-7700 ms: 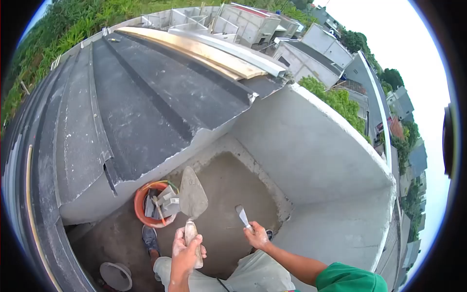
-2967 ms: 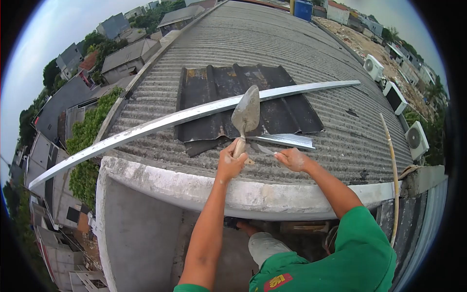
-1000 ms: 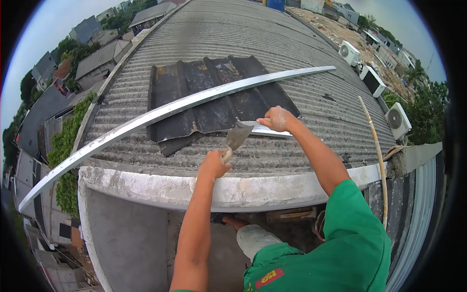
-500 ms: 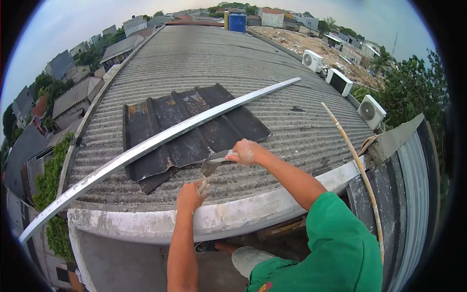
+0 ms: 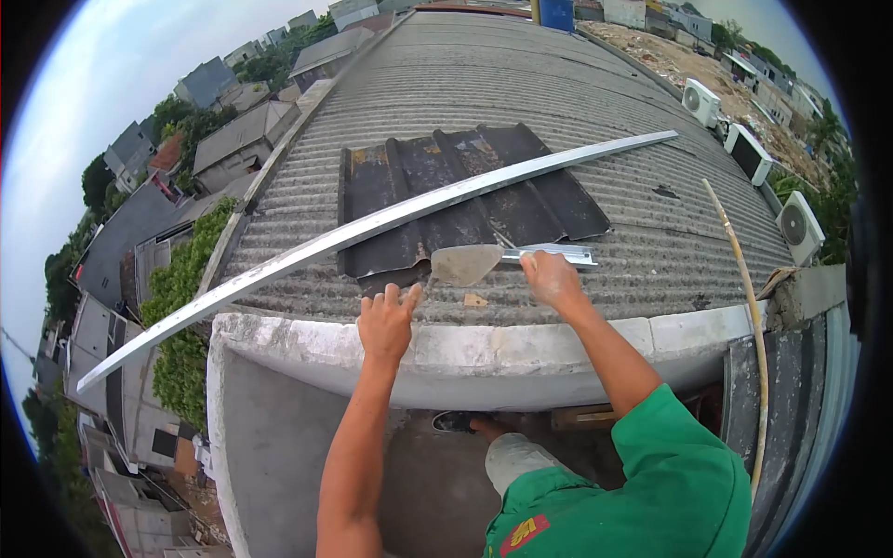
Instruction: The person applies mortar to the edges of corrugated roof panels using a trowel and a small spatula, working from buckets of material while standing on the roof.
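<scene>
My right hand [image 5: 551, 279] is closed around a trowel, its flat grey blade [image 5: 465, 265] pointing left over the corrugated roof. A silver metal channel [image 5: 569, 252] shows along the trowel's handle end, by my right fingers. My left hand [image 5: 385, 321] holds nothing; its fingers are apart, close to the blade's left end and above the white parapet edge [image 5: 446, 344]. On the roof just below the blade lies a small tan fragment [image 5: 475, 299].
A dark ribbed sheet [image 5: 437, 200] lies on the corrugated roof [image 5: 446, 84], crossed by a long silver metal bar [image 5: 391, 219]. A bamboo pole [image 5: 747, 288] leans at right. Air-conditioner units [image 5: 801, 226] stand along the right edge. A person's shoe [image 5: 454, 422] is below the parapet.
My left hand has let go of the pale piece it gripped and its fingers have spread. The trowel blade has swung from pointing downward to lying nearly level. The view has shifted.
</scene>
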### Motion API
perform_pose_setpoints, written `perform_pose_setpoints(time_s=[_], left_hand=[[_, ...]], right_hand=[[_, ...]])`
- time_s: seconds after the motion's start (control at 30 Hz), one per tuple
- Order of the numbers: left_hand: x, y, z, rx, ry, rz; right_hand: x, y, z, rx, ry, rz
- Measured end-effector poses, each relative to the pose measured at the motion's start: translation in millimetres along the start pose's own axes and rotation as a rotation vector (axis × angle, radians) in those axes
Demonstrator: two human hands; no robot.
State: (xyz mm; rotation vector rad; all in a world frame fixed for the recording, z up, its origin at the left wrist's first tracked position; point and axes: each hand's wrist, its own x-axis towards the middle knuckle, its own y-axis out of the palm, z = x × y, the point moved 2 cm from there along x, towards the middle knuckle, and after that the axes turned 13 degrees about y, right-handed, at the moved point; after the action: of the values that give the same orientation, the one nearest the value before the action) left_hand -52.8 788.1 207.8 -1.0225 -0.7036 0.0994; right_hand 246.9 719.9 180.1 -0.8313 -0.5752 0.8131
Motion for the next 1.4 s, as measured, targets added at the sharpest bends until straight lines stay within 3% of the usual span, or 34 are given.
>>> perform_pose_setpoints(time_s=[0.07,0.1,0.17,0.3,0.4,0.43,0.47,0.53,0.57,0.6,0.67,0.7,0.8,0.87,0.93,0.97,1.0,1.07,1.13,1.2,1.23,1.37,1.4], left_hand=[[-15.1,-12.1,8.9,0.019,-0.016,0.005],[-13.6,-14.4,14.2,0.036,-0.052,0.048],[-21.8,-16.3,5.0,0.024,-0.094,0.122],[-17.1,-20.7,1.4,0.031,-0.067,0.136],[-13.9,-18.3,5.1,0.038,-0.095,0.143],[-9.3,-17.3,5.2,0.056,-0.092,0.175],[-2.9,-16.3,5.4,0.081,-0.088,0.195],[-5.3,-14.8,-2.4,0.073,-0.066,0.213],[-2.1,-14.5,0.3,0.076,-0.047,0.218],[6.3,-14.0,6.6,0.091,-0.053,0.207],[2.4,-8.4,-0.8,0.068,-0.109,0.220],[8.1,-11.6,-2.6,0.078,-0.105,0.242],[2.8,-11.3,-5.2,0.079,-0.036,0.265],[1.5,-12.2,-2.9,0.075,-0.062,0.257],[7.2,-19.4,-4.7,0.110,-0.127,0.312],[8.8,-22.3,-5.4,0.098,-0.113,0.331],[2.9,-22.2,-8.9,0.091,-0.100,0.335],[-3.6,-23.0,-2.8,0.090,-0.085,0.299],[-3.8,-32.0,-2.4,0.114,-0.112,0.309],[7.4,-36.1,-1.0,0.138,-0.067,0.291],[1.4,-36.9,-4.5,0.138,-0.065,0.295],[4.0,-36.7,1.1,0.159,-0.067,0.352],[4.8,-38.5,-1.3,0.158,-0.092,0.343]], right_hand=[[12.3,-8.9,-11.8,0.095,0.004,0.019],[1.8,-16.4,17.8,0.103,-0.018,0.019],[-58.5,-35.3,72.7,0.380,-0.262,0.052],[-44.8,18.1,57.8,0.124,-0.160,0.064],[-48.6,-21.5,79.1,0.444,-0.127,0.115],[-68.2,-26.7,95.1,0.520,-0.272,0.055],[-59.9,-14.4,84.9,0.516,-0.273,0.056],[-42.8,17.1,61.8,0.069,-0.156,0.081],[-30.1,13.2,51.9,0.122,-0.040,0.192],[-28.4,-0.7,65.3,0.128,-0.056,0.182],[-59.5,-11.9,84.8,0.440,-0.221,0.134],[-69.8,-1.1,86.0,0.416,-0.286,0.037],[-36.9,27.3,49.1,0.164,-0.179,0.078],[-52.0,7.7,73.2,0.266,-0.125,0.163],[-81.1,4.7,87.7,0.381,-0.264,0.090],[-71.9,32.3,73.3,0.166,-0.194,0.092],[-71.6,27.8,64.9,0.165,-0.179,0.091],[-47.4,19.3,60.5,0.285,-0.029,0.175],[-69.9,8.8,77.3,0.415,-0.048,0.161],[-80.0,23.1,77.8,0.257,-0.240,0.126],[-71.0,30.7,69.5,0.248,-0.133,0.082],[-83.3,-21.4,96.5,0.519,-0.179,0.096],[-87.3,-1.1,86.6,0.515,-0.165,0.102]])
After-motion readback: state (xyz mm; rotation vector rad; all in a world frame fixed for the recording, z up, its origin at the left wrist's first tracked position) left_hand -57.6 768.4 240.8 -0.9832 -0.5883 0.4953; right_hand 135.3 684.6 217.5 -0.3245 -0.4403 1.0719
